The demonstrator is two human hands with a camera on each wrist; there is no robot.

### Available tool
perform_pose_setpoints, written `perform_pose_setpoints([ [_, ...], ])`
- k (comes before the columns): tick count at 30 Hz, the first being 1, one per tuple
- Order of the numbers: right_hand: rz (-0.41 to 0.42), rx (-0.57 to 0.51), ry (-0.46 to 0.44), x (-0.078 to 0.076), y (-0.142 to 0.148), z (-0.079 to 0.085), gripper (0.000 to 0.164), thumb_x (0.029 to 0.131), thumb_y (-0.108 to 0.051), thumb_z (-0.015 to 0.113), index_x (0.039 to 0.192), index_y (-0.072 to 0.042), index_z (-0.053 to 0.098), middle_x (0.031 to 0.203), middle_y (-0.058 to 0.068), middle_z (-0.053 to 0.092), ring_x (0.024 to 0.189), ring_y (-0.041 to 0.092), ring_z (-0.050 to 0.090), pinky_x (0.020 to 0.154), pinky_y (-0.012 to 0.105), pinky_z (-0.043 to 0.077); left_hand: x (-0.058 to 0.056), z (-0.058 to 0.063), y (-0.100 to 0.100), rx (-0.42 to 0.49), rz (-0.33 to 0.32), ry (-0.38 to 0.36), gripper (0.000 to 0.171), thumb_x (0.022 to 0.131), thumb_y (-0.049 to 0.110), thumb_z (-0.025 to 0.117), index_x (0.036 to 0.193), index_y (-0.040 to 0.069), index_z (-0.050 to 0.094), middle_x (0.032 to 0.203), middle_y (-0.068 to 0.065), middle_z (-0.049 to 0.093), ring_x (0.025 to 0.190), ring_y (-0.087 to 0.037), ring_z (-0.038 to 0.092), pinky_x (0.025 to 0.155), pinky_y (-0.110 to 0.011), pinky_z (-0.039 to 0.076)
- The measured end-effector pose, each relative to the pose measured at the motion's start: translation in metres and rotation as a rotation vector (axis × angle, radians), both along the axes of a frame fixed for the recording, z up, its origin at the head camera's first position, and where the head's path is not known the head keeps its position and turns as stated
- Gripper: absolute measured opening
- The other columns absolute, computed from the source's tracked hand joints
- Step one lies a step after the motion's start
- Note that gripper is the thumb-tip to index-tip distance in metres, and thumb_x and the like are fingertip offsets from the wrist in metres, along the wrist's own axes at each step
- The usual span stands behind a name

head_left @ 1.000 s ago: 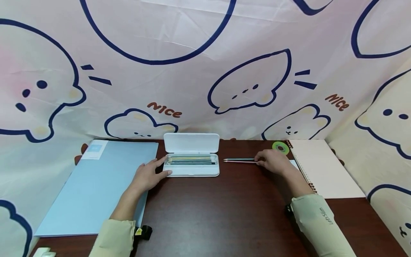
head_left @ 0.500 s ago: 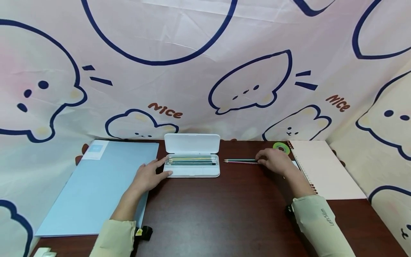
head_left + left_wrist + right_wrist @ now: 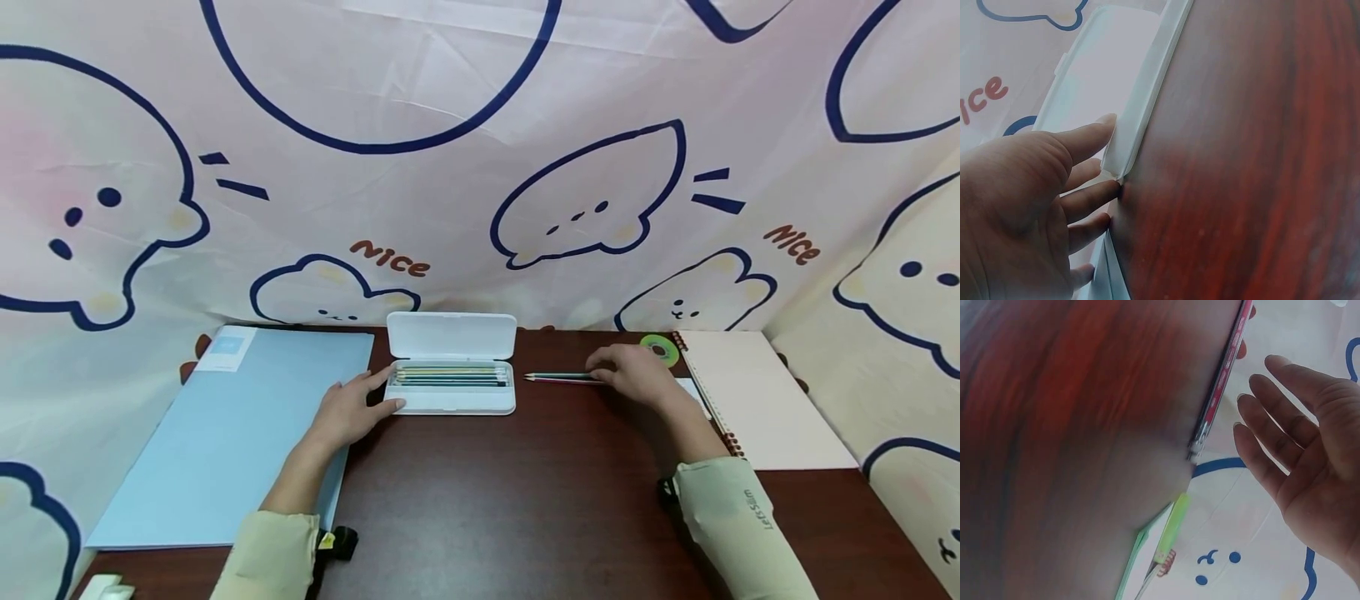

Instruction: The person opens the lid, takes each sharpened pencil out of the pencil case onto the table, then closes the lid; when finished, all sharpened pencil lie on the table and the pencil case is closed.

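Note:
A white pencil case [image 3: 450, 402] stands with its lid up at the back of the table, several pencils [image 3: 450, 377] lying in its tray. My left hand [image 3: 347, 412] rests at the case's left end, the thumb on its near corner and the other fingers, nearly straight, beside the end. To the right of the case lie two pencils [image 3: 558, 377], side by side with points toward it. My right hand [image 3: 637, 372] is over their rear part; in the right wrist view its loosely extended fingers are apart from the pink pencil [image 3: 1222, 381] and the dark one along it.
A blue folder [image 3: 247, 433] lies flat on the left. At the right are a spiral sketchbook [image 3: 765, 400], a green ring-shaped roll [image 3: 660, 350] and a partly hidden white item [image 3: 693, 394] below the wrist. A white object [image 3: 107, 587] sits at the near left edge.
The right hand has shifted slightly left along the two pencils, which now lie closer together. The left hand stays on the pencil case. The head view has moved a little.

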State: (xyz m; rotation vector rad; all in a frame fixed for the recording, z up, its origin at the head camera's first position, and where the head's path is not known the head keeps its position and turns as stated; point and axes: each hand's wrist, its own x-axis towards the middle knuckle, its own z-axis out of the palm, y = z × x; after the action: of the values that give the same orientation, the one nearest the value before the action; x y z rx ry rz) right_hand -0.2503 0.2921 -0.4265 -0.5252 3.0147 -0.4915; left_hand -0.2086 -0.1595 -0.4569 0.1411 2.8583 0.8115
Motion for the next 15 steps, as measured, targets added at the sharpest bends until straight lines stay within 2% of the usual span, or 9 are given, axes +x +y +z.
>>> perform_pose_setpoints([
  [15, 0.012, -0.056, -0.037, -0.006, -0.037, 0.0, 0.014, 0.099, -0.025, 0.067, 0.109, -0.023, 0.077, 0.108, -0.002, 0.075, 0.093, 0.019, 0.063, 0.091, 0.046, 0.055, 0.0, -0.002, -0.001, 0.005, 0.004, 0.012, 0.069, 0.098, 0.04, 0.065, 0.158, 0.018, 0.038, 0.153, -0.029, 0.046, 0.146, -0.047, 0.037, 0.122, -0.068, 0.014],
])
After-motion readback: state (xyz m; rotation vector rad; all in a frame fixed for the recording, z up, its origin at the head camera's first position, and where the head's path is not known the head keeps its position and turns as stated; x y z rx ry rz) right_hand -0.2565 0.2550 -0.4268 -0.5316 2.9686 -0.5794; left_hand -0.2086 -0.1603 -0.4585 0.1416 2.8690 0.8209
